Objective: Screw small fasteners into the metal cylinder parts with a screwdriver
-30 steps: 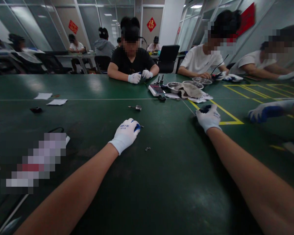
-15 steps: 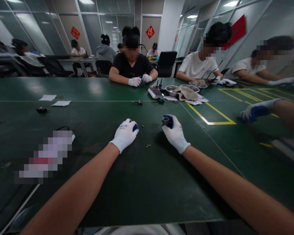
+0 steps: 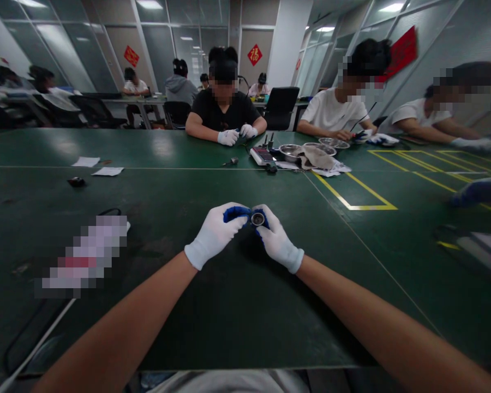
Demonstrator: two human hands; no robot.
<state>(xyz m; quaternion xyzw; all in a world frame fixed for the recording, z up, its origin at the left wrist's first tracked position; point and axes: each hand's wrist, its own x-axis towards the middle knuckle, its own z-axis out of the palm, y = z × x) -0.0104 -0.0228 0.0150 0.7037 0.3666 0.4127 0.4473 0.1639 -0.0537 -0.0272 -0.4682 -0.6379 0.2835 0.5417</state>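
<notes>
Metal cup (image 3: 257, 219) is in the right hand (image 3: 279, 237), clamped between its thumb and fingers. The left hand (image 3: 217, 232) has its fingertips just at the cup's left side; whether they grip anything, I cannot tell.

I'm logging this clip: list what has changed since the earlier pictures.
The right hand came left, bringing the cup; the left hand shifted right, close beside it. The small rings no longer show on the table; where they went is unclear. The shafted part moved away, across the pale line; a co-worker's hand drew outward, rightward. The papers and bowls stayed put.
</notes>
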